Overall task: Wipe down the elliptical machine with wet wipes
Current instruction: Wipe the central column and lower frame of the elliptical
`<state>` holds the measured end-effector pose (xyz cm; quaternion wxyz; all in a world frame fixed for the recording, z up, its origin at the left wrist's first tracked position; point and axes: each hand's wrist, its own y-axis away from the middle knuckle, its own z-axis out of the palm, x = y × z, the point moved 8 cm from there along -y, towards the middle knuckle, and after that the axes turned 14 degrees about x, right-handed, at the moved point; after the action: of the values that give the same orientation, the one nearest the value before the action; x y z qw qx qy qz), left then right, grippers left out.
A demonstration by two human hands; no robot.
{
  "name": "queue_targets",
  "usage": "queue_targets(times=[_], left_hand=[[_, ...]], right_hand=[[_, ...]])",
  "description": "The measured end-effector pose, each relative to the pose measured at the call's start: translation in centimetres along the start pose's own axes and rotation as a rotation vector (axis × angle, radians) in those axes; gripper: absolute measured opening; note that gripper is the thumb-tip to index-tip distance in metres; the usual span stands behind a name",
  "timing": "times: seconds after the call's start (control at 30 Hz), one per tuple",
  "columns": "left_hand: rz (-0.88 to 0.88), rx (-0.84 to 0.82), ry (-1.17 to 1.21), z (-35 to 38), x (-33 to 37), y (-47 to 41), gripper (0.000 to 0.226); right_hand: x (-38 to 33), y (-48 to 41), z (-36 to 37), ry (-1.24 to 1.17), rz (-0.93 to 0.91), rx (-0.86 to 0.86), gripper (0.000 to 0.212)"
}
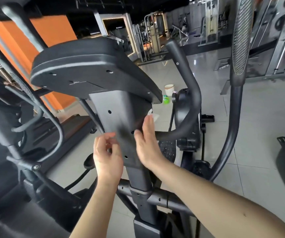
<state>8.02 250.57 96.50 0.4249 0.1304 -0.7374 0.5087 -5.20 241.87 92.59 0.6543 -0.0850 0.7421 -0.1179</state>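
The elliptical machine's black console [90, 69] sits atop a dark grey upright post [119, 124] in the middle of the view. My right hand [147, 143] lies flat against the post's right side, fingers straight, pressing a white wet wipe [154, 116] that pokes out past the fingertips. My left hand [106, 154] is at the post's left edge, fingers loosely curled, touching it; I cannot make out anything held in it.
Curved handlebars [188, 93] and a tall moving arm with a ribbed grip [241, 36] stand to the right. A white bin [169, 89] and a green wipes container [165, 100] sit on the tiled floor beyond. Another machine [9, 117] crowds the left side.
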Motion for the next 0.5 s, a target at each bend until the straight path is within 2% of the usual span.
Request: queue_targets(times=[0.13, 0.3, 0.5], left_hand=[[0.135, 0.039, 0.014, 0.3, 1.2, -0.6, 0.036], [0.092, 0.051, 0.049, 0.3, 1.1, -1.1, 0.040], [0.120, 0.063, 0.082, 0.5, 1.4, -1.4, 0.039]], right_hand=[[-1.7, -0.6, -0.9, -0.092, 0.090, 0.061, 0.065], [-7.1, 5.2, -0.1, -0.067, -0.286, -0.015, 0.069], [-5.4, -0.9, -1.2, 0.026, -0.324, 0.139, 0.058]])
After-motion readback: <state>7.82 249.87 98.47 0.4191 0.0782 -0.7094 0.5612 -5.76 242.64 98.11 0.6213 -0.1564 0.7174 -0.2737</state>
